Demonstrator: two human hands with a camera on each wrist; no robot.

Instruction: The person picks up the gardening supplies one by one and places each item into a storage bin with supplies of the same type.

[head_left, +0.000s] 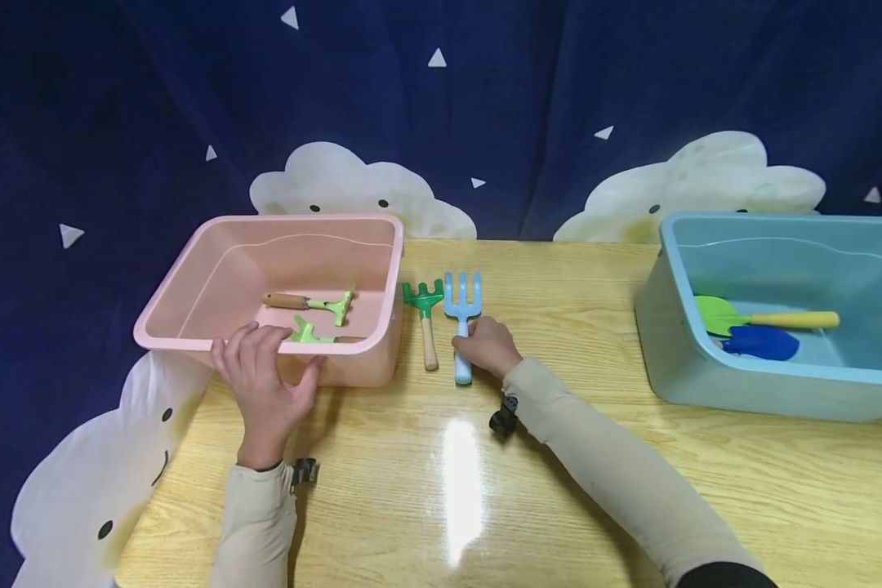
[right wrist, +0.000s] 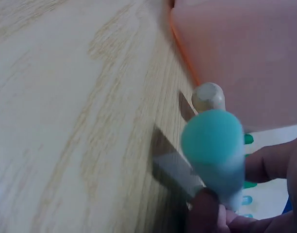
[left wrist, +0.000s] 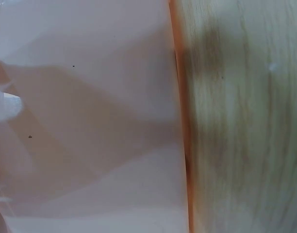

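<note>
My right hand (head_left: 491, 345) pinches the handle of a light blue hand fork (head_left: 461, 306), its prongs pointing away from me. The right wrist view shows the teal handle end (right wrist: 214, 138) close up, with its shadow on the table. Just left of the fork lies a green hand rake (head_left: 425, 302) with a wooden handle. My left hand (head_left: 268, 388) grips the front rim of a pink bin (head_left: 349, 365), fingers over the rim and thumb against the outer wall. The bin's smooth wall (left wrist: 100, 97) fills much of the left wrist view.
Inside the pink bin lie two small light green rakes (head_left: 331, 306), one partly hidden by the front rim. A blue bin (head_left: 779, 392) stands at the right, holding a green trowel (head_left: 719, 314) with yellow handle and a blue trowel (head_left: 764, 343). A dark curtain (head_left: 514, 98) hangs behind the wooden table (head_left: 559, 278).
</note>
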